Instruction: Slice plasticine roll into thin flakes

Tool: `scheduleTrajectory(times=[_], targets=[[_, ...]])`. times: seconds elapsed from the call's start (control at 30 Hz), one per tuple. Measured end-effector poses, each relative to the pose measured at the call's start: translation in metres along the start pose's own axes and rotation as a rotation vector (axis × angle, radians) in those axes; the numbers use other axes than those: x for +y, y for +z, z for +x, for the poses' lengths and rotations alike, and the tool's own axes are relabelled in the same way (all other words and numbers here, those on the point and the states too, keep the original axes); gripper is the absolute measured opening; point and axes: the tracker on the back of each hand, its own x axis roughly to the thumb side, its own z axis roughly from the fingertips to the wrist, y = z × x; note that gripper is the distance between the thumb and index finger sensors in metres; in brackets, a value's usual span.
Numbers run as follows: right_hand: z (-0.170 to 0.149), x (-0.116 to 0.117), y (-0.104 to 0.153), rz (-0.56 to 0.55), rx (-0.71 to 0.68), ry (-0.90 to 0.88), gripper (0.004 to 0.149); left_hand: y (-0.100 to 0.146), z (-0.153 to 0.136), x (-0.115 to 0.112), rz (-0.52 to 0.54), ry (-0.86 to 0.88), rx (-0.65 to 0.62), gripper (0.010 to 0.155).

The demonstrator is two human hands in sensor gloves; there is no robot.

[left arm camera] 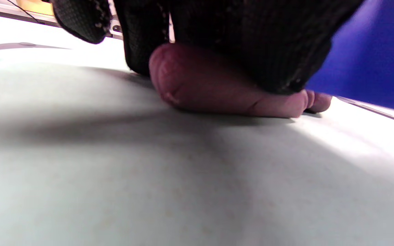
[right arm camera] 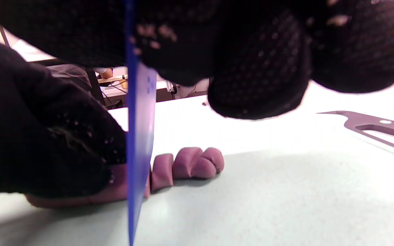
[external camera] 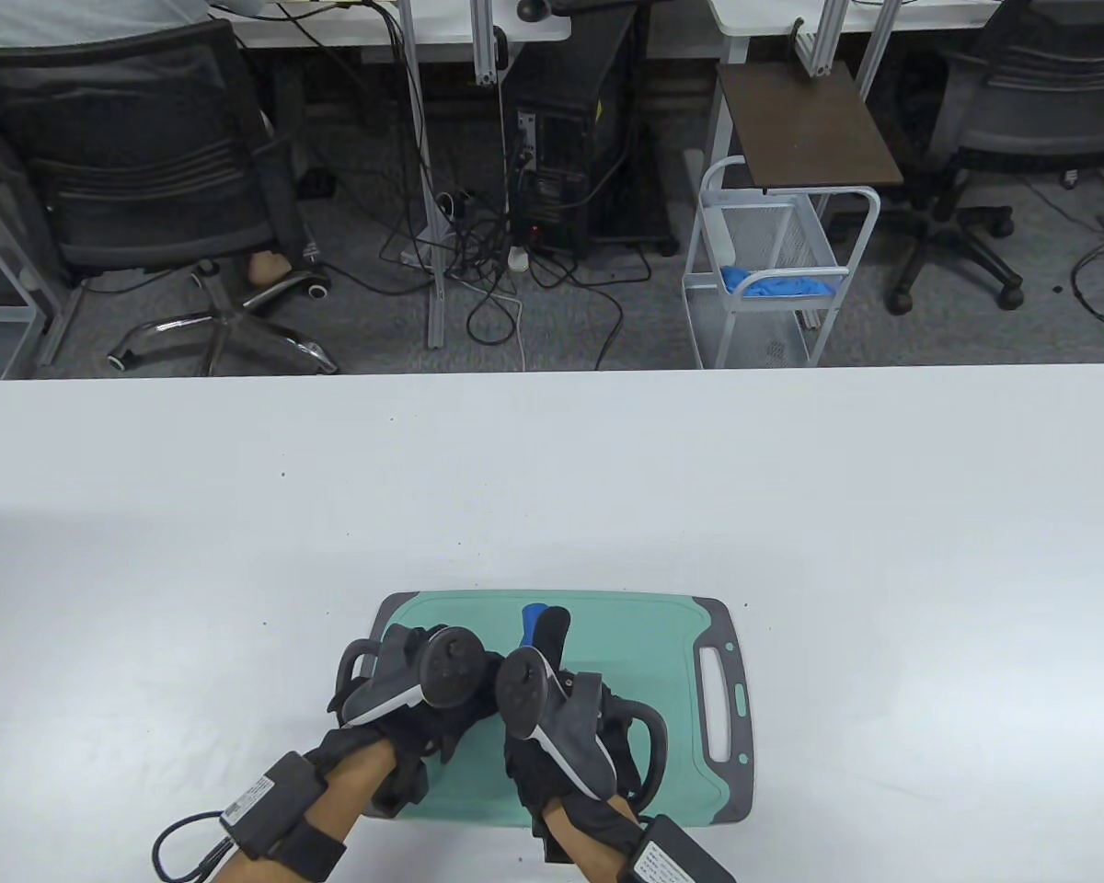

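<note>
A pink-purple plasticine roll (left arm camera: 210, 89) lies on a teal cutting board (external camera: 635, 644) with a grey rim. My left hand (external camera: 446, 667) presses down on the roll from above and holds it; the hands hide the roll in the table view. My right hand (external camera: 543, 648) grips a blue plastic knife (right arm camera: 140, 136). Its blade stands upright, cutting down into the roll (right arm camera: 80, 200) just beside my left fingers. The knife tip (external camera: 533, 613) shows past my right fingers. Three cut pieces (right arm camera: 197, 164) lie close together just past the blade. The blade also shows in the left wrist view (left arm camera: 371, 51).
The board's grey handle slot (external camera: 718, 704) is at its right end. The board lies near the front edge of a white table (external camera: 552, 478). Beyond the table's far edge are office chairs, a computer tower and a white wire cart (external camera: 773, 267).
</note>
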Motion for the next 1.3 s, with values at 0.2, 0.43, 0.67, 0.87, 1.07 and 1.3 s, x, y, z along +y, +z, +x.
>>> scheduleTrajectory(times=[0.2,0.43,0.67,0.87,1.07,1.3], targets=[[0.001,-0.003,0.002,-0.007,-0.004,-0.009,0.085,0.000,0.000,0.000,0.001,0.001,0.001,0.051],[0.006,0.000,0.004,0.005,-0.012,0.001,0.084,0.000,0.000,0.001,0.005,0.000,0.000,0.050],[0.010,0.006,0.004,0.005,-0.015,0.011,0.084,0.000,0.000,0.001,0.009,0.001,0.000,0.050],[0.014,0.010,0.005,-0.007,-0.017,0.030,0.084,0.000,0.000,0.001,0.011,0.004,0.000,0.050],[0.016,0.015,0.004,-0.017,-0.019,0.051,0.084,0.000,-0.001,0.001,0.010,0.009,0.002,0.049],[0.019,0.022,0.002,-0.031,-0.023,0.072,0.084,-0.001,-0.001,0.001,0.010,0.016,0.004,0.049]])
